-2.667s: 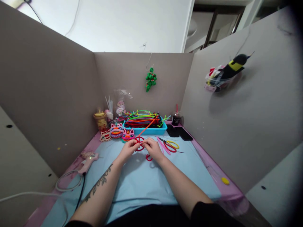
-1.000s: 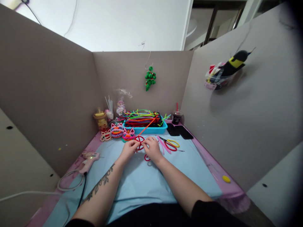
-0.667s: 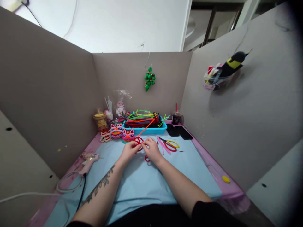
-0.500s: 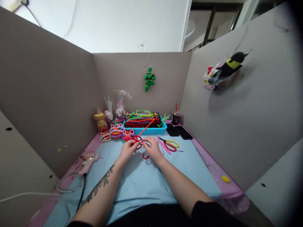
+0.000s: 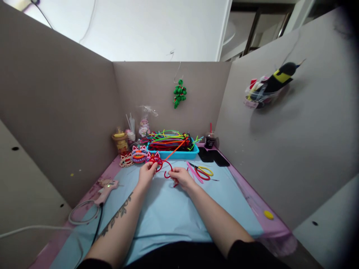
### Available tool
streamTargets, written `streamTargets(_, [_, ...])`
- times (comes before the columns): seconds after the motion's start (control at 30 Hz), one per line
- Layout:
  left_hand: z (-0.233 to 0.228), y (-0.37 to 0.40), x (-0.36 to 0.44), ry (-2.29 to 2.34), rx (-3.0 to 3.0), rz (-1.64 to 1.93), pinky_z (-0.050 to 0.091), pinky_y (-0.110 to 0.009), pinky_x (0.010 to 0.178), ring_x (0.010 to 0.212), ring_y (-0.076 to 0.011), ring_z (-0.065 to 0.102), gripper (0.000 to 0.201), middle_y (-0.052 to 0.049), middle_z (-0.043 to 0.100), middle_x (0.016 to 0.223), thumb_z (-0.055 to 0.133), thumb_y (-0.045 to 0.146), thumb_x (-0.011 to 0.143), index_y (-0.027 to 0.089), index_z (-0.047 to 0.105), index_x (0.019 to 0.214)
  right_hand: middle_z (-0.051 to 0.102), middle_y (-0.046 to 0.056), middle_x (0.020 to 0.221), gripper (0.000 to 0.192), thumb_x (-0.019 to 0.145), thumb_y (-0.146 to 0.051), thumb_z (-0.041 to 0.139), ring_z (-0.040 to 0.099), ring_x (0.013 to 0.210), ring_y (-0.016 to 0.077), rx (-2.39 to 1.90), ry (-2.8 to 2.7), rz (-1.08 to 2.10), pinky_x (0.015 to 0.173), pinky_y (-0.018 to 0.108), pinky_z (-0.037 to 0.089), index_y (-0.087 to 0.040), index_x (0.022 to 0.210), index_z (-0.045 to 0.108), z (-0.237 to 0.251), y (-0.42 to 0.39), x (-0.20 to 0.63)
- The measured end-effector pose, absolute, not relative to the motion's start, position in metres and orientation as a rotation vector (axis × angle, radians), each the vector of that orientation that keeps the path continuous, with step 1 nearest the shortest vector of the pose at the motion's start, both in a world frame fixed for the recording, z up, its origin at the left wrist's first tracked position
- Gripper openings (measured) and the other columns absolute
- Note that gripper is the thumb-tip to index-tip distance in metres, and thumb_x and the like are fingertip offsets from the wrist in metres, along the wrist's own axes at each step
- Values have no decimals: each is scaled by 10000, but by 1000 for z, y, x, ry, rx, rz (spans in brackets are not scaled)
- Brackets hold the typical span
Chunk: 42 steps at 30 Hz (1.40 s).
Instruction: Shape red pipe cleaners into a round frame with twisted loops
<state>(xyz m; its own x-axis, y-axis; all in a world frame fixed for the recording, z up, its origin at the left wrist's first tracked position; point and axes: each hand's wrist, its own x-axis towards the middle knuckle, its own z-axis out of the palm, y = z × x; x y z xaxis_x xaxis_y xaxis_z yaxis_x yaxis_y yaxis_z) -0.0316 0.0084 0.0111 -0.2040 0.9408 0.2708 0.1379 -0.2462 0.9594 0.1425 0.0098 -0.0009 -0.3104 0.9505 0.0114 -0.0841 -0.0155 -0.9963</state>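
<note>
My left hand [image 5: 146,173] pinches a red ring [image 5: 162,164], presumably steadying it while my right hand [image 5: 181,176] pinches a red strand [image 5: 171,164]; scissors [image 5: 198,168] lie at its three o'clock.

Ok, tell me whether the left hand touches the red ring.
Touching: the head view shows the left hand pinching the red ring at its rim.

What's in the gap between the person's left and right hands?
Thin, curved red strands occupy the gap between the left hand and right hand, with blue cloth beneath, seen in the head view.
</note>
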Motion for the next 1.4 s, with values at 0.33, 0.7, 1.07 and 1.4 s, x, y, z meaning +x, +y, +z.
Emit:
streamTargets(0.33, [17,1,-22,1138,1145,1237,153,-184,393,409,-42,324,376,57,424,479,692,459,580,150,479,577,636,9,673,163,730,-269,515,566,662,155,-1008,-1603,636,635,266,441,-193,744,659,3,12,153])
streamTargets(0.7, [17,-4,-21,1029,1132,1108,157,-184,386,393,-31,318,360,49,453,480,696,448,603,144,507,636,590,62,932,137,736,-289,587,528,925,201,-1050,-1695,581,857,349,394,-190,664,650,-2,21,153])
streamTargets(1.07, [15,1,-20,1093,1022,1234,147,-177,368,357,-32,340,359,51,477,453,695,442,596,151,496,659,525,73,1012,273,717,-230,588,479,988,213,-1028,-1575,319,883,395,394,-201,986,560,0,6,145])
streamTargets(1.4, [12,-1,-15,1071,917,1225,139,-178,361,359,-35,362,336,41,486,446,696,421,600,132,553,692,435,68,1236,178,719,-208,621,309,1191,271,-998,-1950,-126,995,458,289,-241,894,631,6,-9,134])
